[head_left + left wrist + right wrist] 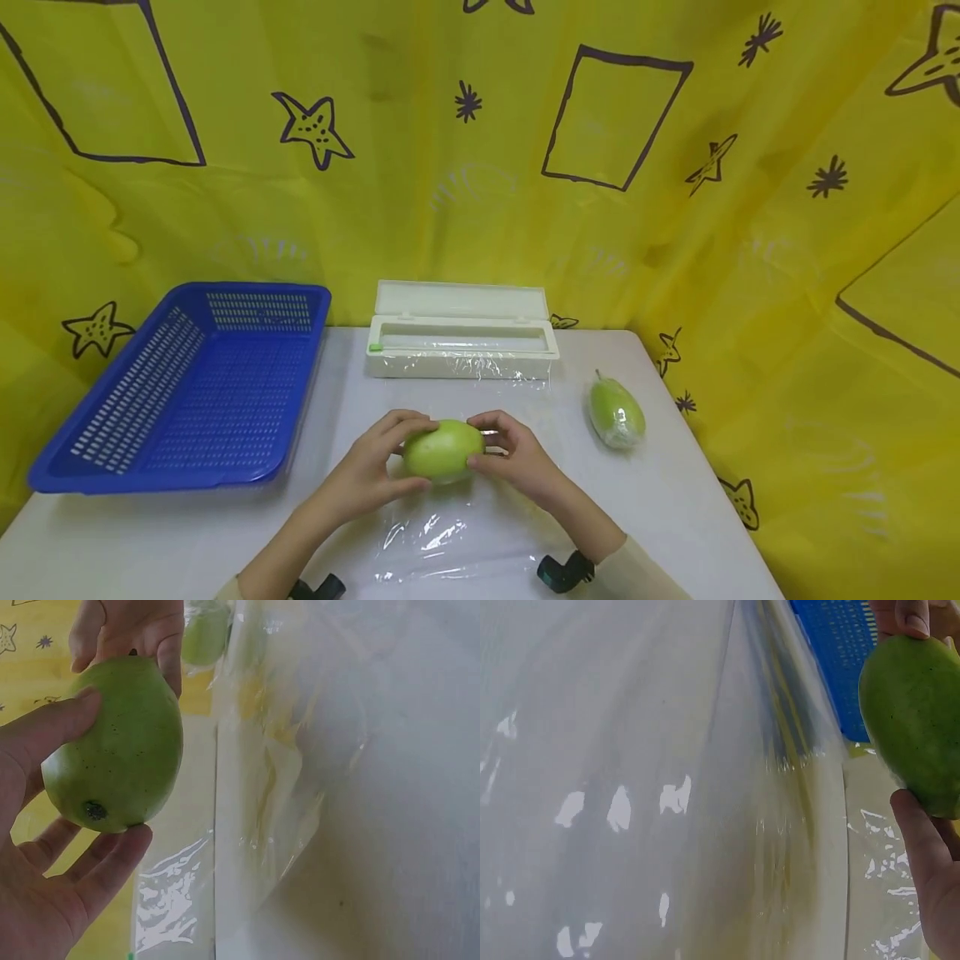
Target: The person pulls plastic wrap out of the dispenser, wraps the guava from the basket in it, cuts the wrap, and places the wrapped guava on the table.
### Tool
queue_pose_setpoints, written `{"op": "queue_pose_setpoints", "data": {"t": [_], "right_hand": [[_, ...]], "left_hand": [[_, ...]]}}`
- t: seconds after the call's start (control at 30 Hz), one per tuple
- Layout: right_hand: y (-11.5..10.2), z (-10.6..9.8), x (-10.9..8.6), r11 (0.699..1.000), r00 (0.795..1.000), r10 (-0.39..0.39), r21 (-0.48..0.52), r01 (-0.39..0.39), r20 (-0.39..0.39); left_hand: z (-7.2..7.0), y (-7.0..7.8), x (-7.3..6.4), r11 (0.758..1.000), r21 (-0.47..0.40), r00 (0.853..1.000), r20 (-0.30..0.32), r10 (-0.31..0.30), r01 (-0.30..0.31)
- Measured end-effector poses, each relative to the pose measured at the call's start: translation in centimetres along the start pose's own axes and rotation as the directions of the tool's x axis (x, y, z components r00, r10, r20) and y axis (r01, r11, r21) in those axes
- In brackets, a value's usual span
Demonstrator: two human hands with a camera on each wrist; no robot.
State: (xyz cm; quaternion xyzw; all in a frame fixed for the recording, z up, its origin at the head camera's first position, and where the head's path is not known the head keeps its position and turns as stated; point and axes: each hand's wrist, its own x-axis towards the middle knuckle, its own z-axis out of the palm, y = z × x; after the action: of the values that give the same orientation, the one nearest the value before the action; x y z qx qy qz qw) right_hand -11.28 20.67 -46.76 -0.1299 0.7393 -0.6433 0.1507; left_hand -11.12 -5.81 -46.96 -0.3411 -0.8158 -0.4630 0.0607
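Both hands hold a smooth green oval melon just above the table, one at each end. My left hand grips its left end between thumb and fingers; a dark round scar marks that end in the left wrist view. At the other end, by a short stem, the fingertips and thumb of my right hand pinch it. Beneath it a sheet of clear cling film stretches over the table from a white cling film dispenser, whose lid stands up. The melon's bare skin shows no film on its upper side.
A second green melon, wrapped in film, lies at the right of the white table. On the left stands a blue perforated basket. A yellow patterned curtain hangs behind and along the right side.
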Motion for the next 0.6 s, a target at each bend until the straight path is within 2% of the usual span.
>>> {"op": "queue_pose_setpoints", "data": {"t": [0.17, 0.3, 0.6], "right_hand": [[0.3, -0.8, -0.1, 0.986, 0.997, -0.069, -0.149, 0.071, 0.018], [0.3, -1.6, -0.3, 0.970, 0.995, -0.089, -0.225, 0.097, 0.048], [0.7, -3.2, -0.3, 0.923, 0.988, -0.099, -0.359, 0.137, 0.123]], "left_hand": [[0.7, -0.1, 0.5, 0.999, 0.053, 1.000, 0.012, 0.006, -0.007], [1.4, -0.3, 1.0, 0.997, 0.077, 1.000, 0.025, 0.014, -0.016], [2.4, -0.8, 2.1, 0.993, 0.111, 0.991, 0.126, -0.050, 0.036]]}}
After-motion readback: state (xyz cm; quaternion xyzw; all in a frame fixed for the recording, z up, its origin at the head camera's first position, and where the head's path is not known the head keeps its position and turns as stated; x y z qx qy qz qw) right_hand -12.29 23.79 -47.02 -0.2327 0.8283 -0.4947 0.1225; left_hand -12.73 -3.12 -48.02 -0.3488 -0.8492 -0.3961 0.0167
